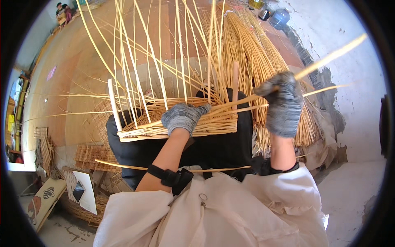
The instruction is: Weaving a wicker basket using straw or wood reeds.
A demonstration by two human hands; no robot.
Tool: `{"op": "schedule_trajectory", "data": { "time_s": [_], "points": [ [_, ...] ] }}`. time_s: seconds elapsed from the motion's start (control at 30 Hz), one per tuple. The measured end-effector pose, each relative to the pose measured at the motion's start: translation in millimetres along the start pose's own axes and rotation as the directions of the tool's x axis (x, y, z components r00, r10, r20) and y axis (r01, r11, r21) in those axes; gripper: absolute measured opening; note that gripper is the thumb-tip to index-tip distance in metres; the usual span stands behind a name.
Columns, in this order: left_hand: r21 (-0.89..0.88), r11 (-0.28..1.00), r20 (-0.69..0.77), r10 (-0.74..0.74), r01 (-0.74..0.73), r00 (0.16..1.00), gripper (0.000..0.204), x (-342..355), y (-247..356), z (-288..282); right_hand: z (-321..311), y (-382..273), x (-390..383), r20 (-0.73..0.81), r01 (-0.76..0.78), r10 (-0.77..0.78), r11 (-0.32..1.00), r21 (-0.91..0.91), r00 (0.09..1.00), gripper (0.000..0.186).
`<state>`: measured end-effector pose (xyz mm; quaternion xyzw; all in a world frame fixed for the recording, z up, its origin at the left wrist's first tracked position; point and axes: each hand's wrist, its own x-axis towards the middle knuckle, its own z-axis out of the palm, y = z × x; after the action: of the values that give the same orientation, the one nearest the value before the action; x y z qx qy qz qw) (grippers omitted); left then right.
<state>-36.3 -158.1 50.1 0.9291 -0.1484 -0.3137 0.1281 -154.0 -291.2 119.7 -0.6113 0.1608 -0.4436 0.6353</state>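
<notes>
A half-woven wicker basket (pixel 218 124) rests across my lap, with long upright rods (pixel 181 53) rising from its far side. Two thicker pale posts, a left post (pixel 115 105) and a right post (pixel 235 82), stand at its corners. In a grey glove, my left hand (pixel 185 118) is closed over the near woven edge, pressing the rods there. My right hand (pixel 283 103), also gloved and slightly blurred, is wrapped round a long willow rod (pixel 333 55). That rod runs from the near edge out to the upper right. A second, thinner rod passes below it.
A large bundle of loose willow rods (pixel 263 53) lies on the floor at the far right, beside a peeling white wall (pixel 349 103). Woven panels (pixel 92 155) and a board (pixel 45 203) are at the left. A blue water jug (pixel 279 19) stands far back; another person (pixel 63 14) sits far left.
</notes>
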Motion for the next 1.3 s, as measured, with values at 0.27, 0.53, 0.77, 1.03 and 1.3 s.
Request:
{"op": "schedule_trajectory", "data": {
  "time_s": [0.27,0.53,0.77,1.03,1.3],
  "points": [
    [-0.019,0.993,-0.093,-0.117,0.116,0.989,0.073,-0.6,9.3,-1.8,-46.1,53.8,12.4,0.041,-0.071,0.066,0.985,0.154,0.997,0.019],
    [0.277,0.690,-0.472,0.704,-0.669,0.531,0.094,-18.3,-11.5,70.3,-102.4,47.3,-11.1,-0.226,-0.409,0.473,0.869,0.278,0.852,0.022],
    [0.475,0.650,-0.437,0.759,-0.592,0.483,0.083,-4.1,-1.8,84.3,-54.1,40.5,-31.3,0.661,0.661,0.021,-0.048,-0.749,0.750,0.078],
    [0.559,0.665,-0.318,0.723,-0.495,0.613,0.055,5.3,-8.0,84.3,-67.4,71.1,-45.4,0.656,0.648,0.121,0.104,-0.754,0.745,0.087],
    [0.496,0.565,-0.529,0.799,-0.659,0.287,0.083,-21.0,25.3,91.7,-101.9,44.4,5.3,0.463,0.357,0.573,0.294,-0.887,0.677,0.067]
  ]
}}
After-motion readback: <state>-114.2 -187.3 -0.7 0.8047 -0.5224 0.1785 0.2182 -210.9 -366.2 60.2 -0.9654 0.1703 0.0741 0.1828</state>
